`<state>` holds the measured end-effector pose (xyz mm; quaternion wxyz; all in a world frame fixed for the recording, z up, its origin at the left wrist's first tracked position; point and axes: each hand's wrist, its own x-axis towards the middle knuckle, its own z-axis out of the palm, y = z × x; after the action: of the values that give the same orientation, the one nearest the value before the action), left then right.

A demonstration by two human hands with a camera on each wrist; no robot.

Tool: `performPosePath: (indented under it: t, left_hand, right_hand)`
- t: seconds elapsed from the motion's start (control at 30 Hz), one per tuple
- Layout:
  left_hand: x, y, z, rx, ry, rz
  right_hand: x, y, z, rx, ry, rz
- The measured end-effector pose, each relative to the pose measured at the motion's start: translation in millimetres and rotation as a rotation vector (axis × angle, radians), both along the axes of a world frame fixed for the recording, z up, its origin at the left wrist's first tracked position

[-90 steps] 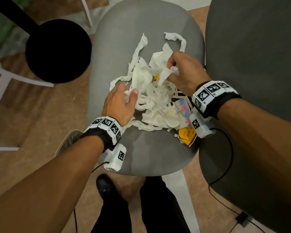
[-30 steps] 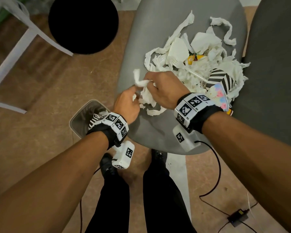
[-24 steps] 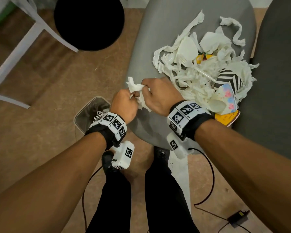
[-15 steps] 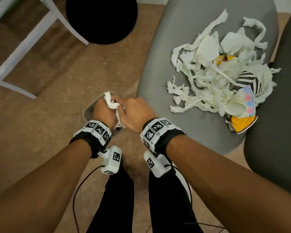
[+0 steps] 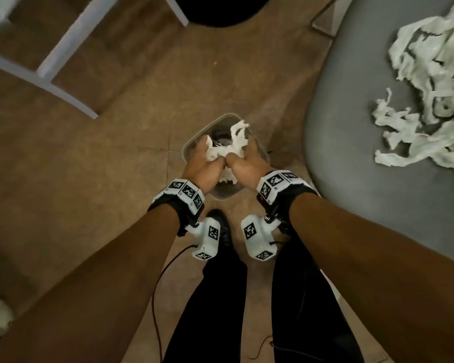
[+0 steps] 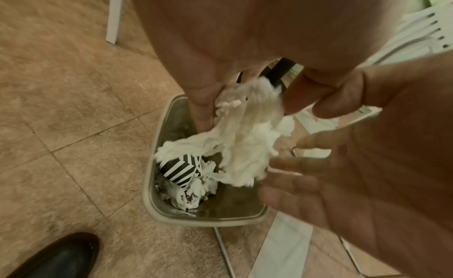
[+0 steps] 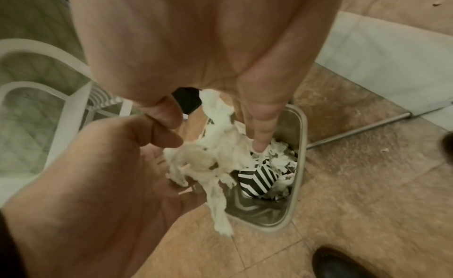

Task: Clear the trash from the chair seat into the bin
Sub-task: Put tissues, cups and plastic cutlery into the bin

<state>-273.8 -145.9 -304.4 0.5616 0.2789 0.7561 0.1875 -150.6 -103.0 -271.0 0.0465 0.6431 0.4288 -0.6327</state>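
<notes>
Both hands hover over the small grey bin (image 5: 223, 197) on the floor. My left hand (image 5: 202, 158) and right hand (image 5: 247, 159) have a wad of white tissue (image 5: 228, 148) between their palms. In the left wrist view the tissue (image 6: 245, 142) hangs over the bin's rim (image 6: 147, 195), and the right hand's fingers (image 6: 306, 166) are spread straight. In the right wrist view the tissue (image 7: 215, 158) lies on the left palm (image 7: 98, 185). A black-and-white striped cup (image 6: 181, 169) and paper scraps lie inside. More white paper strips (image 5: 430, 100) lie on the grey chair seat (image 5: 364, 192).
A white chair frame (image 5: 63, 48) and a black round base (image 5: 220, 9) stand on the brown tiled floor beyond the bin. My black shoe (image 5: 220, 229) is just behind the bin. A thin metal chair leg (image 7: 355, 129) runs along the floor beside it.
Both hands carried the tissue wad from the seat's front edge leftward to above the bin. Their tight grip has loosened and the wad now hangs into the bin.
</notes>
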Motion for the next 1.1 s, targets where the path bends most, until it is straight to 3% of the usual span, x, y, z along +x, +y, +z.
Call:
performPosePath:
  t: [0.1,0.2,0.37,0.53,0.73,0.83,0.93,1.1]
  left_hand:
    - [-9,-4,-19,-0.038,0.001,0.008]
    - [-9,-2,-11,-0.078,0.038,-0.021]
    - [-1,6,14,-0.014,0.172,-0.206]
    - [32,40,53,0.062,0.267,-0.343]
    - [138,100,98,0.321,0.337,-0.507]
    - [204,112,107,0.485,0.434,-0.698]
    - [264,114,114,0.607,0.401,-0.840]
    - [314,119,107,0.485,0.387,-1.105]
  right_hand:
    - [7,-1,-14,-0.008,-0.069,0.213]
    - [12,-2,-15,0.108,-0.099,0.363]
    - [26,9,6,0.284,-0.035,0.384]
    - [70,37,60,0.400,0.102,0.280]
    - [191,74,112,0.566,0.076,0.108]
    - [258,80,126,0.625,-0.051,0.023]
    - [317,79,129,0.729,-0.221,-0.011]
    - [380,74,123,0.806,-0.452,-0.014]
